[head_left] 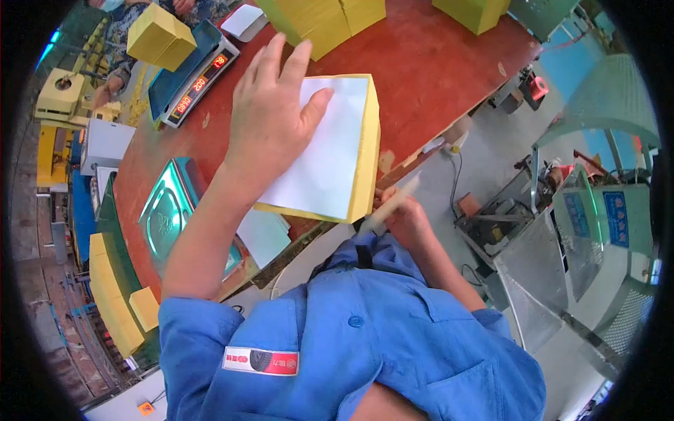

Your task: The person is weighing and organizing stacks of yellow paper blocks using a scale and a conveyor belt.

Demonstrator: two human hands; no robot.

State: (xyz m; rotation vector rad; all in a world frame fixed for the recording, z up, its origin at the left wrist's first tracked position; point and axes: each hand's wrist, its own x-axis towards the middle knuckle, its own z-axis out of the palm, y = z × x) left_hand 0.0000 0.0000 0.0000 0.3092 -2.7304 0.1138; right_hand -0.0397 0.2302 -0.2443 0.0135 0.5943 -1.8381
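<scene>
My left hand (270, 123) lies with fingers spread on a white sheet (316, 161) that covers the top of a yellow paper block (365, 168). The block sits near the front edge of the red table. Just off its near right corner, my right hand (408, 219) is closed around a pale, stick-like tool (393, 201), slanted and partly blurred. Its working end cannot be made out. More white sheets (265, 237) lie at the table edge under my left forearm.
On the red table (435, 77) stand a digital scale (193, 77) bearing a yellow block (160, 38), a second scale with a shiny pan (167, 210), and more yellow blocks (323, 21) at the far side. Another person's hand (109, 91) shows far left. Metal machinery (533, 259) stands right.
</scene>
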